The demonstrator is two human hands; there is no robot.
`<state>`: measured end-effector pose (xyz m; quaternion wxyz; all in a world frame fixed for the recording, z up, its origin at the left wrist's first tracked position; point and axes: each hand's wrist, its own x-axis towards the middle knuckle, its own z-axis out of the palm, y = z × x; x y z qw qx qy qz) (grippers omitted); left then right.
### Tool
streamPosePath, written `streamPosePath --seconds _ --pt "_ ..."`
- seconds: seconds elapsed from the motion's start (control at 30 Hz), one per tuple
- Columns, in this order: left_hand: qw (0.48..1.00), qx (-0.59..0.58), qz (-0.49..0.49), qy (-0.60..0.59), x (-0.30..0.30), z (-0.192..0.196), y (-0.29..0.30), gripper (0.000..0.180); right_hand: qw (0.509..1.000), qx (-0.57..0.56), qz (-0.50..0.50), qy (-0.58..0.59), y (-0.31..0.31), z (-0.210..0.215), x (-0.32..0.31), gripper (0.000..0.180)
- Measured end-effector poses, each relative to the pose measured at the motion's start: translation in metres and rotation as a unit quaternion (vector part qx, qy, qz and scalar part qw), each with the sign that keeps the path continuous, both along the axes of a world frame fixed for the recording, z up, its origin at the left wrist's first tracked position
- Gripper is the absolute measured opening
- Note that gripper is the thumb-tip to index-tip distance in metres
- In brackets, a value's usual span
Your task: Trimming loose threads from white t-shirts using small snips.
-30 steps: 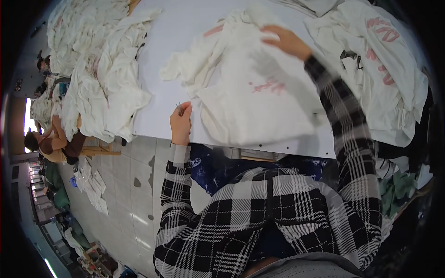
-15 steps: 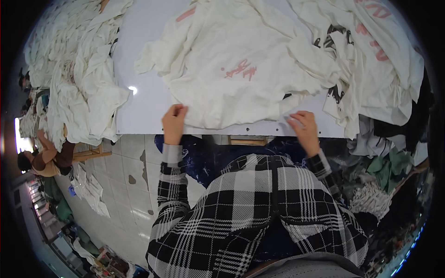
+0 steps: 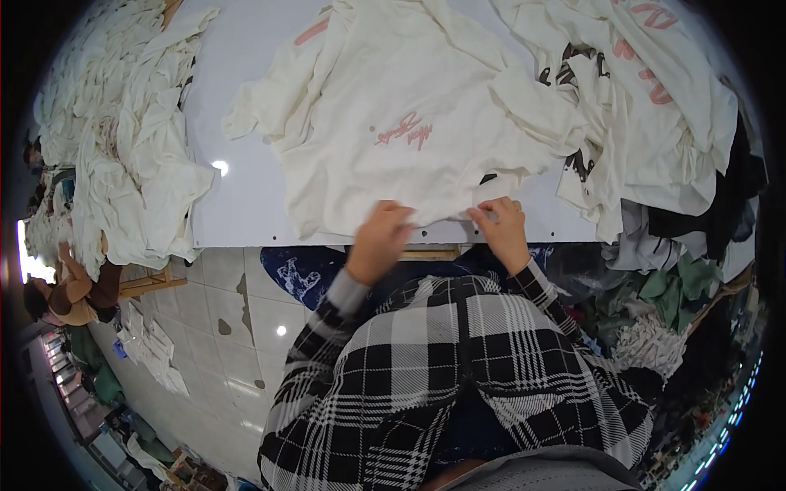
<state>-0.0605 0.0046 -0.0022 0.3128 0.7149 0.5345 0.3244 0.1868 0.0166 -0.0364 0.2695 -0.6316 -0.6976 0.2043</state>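
A white long-sleeved shirt (image 3: 360, 176) with pink lettering lies spread on the pale tabletop in front of me, its hem along the near edge. My right hand (image 3: 503, 233) is closed at that hem, thumb and fingertips pinching the cloth just below a small black patch (image 3: 489, 178). Beside it, my left hand (image 3: 382, 243) is at the same hem, a little left of the right hand. Motion blurs its fingers, so whether they grip the cloth is unclear.
A large heap of white garments (image 3: 123, 139) covers the table's left side. More white shirts with pink and black print (image 3: 655, 139) are piled at the right. Grey and green cloth (image 3: 684, 282) lies below them. A person (image 3: 70, 286) sits at the far left near a wooden stool (image 3: 151, 278).
My left hand has moved right along the hem towards the right hand. The right hand has shifted slightly left and closed at the hem. The shirt's front lies flatter.
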Motion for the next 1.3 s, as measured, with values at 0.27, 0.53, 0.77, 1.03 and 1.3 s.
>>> streamPosePath --seconds 0.27,0.53,0.77,1.03,1.3 --pt "0.992 -0.089 -0.025 -0.086 0.025 -0.007 0.025 0.023 0.983 0.116 0.131 0.044 0.027 0.010 -0.018 0.017" --pt "0.997 0.030 -0.001 -0.065 0.034 0.023 0.026 0.025 0.873 -0.260 0.036 0.411 0.054 0.050 -0.030 0.033" --pt "0.995 0.087 -0.040 -0.026 0.041 0.011 0.046 0.017 0.836 -0.309 0.124 0.436 0.058 0.074 -0.024 0.050" --pt "0.909 -0.232 0.045 -0.343 0.032 0.021 0.060 0.012 0.848 -0.303 0.070 0.429 0.057 0.056 -0.023 0.024" --pt "0.858 -0.221 -0.207 -0.414 -0.023 0.079 0.050 0.012 0.838 -0.311 0.020 0.448 0.054 0.054 -0.020 0.024"
